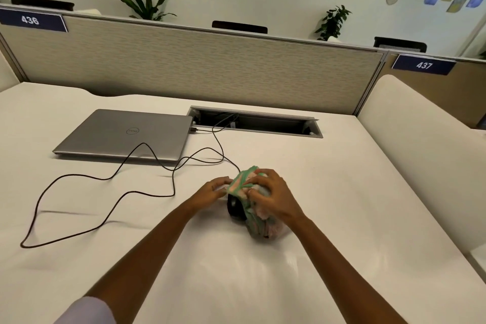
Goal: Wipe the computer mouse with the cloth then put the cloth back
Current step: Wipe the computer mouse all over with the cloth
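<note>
Near the middle of the white bench (328,192), slightly right of centre: computer mouse (234,207), black, mostly covered. Only its left flank and near end show. Cloth (253,225), green with pink, lies bunched over the mouse and spills onto the bench on the near-right side.

Right grip (273,199) sits on top of the bundle, fingers curled and clutching the cloth, pressing it down on the mouse. Left grip (211,189) lies at the mouse's left side, bent fingertips touching the cloth's green edge. Cannot tell whether it pinches anything or only steadies.

Edges and room:
- Far left: closed grey laptop (126,134), well apart from both grips.
- Thin dark cable (105,179) loops widely over the left half of the bench, one bend lying across the laptop's front corner; one run leads toward the covered mouse.
- Behind the mouse: recessed cable slot (313,128) with a metal rim, cut into the bench near its far edge.
- Beige partition (184,66) closes off the far edge, carrying number plates 436 and 437.
- Plain bench surface runs from the cloth to the right edge and toward the near edge, crossed only by the two forearms.
</note>
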`<state>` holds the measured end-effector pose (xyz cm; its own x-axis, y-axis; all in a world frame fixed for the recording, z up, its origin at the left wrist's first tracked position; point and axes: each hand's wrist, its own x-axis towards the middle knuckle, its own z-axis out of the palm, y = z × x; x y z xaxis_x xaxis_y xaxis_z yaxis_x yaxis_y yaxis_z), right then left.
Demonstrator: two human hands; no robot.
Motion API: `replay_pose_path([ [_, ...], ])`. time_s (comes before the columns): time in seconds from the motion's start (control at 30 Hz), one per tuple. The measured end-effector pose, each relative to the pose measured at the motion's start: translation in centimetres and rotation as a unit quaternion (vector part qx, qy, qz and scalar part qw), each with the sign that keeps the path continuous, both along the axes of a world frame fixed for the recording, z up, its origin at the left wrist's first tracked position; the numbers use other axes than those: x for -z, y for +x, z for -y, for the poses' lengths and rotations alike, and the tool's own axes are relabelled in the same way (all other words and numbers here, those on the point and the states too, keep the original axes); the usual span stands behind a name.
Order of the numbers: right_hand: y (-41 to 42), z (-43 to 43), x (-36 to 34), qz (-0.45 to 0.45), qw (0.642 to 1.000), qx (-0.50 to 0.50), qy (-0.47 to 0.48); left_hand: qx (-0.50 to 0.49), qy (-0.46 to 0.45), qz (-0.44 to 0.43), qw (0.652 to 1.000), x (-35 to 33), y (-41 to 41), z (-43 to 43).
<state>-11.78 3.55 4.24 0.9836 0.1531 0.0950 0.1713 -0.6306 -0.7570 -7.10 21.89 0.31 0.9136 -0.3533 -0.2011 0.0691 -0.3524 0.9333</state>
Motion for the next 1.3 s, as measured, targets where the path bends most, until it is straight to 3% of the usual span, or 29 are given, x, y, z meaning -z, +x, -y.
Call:
replay_pose_path([
  [0.17,-0.4,-2.2,1.3,-0.031,0.999,0.033,-0.025,0.024,0.027,0.009,0.999,-0.2,0.7,-0.1],
  [0.3,-0.8,-3.7,2.6,-0.074,0.975,0.092,-0.187,0.047,0.104,0.061,0.992,-0.5,1.4,-0.1],
  [0.37,-1.1,-4.3,3.1,-0.081,0.966,0.102,-0.222,0.057,0.122,0.079,0.988,-0.5,1.3,-0.1],
  [0.9,-3.0,-1.9,3.1,-0.042,0.978,0.001,-0.203,0.074,0.118,0.121,0.983,-0.4,0.9,-0.3],
  [1.3,-1.4,-0.8,2.8,-0.061,0.973,0.112,-0.192,0.061,0.085,0.093,0.99,-0.1,0.6,-0.4],
])
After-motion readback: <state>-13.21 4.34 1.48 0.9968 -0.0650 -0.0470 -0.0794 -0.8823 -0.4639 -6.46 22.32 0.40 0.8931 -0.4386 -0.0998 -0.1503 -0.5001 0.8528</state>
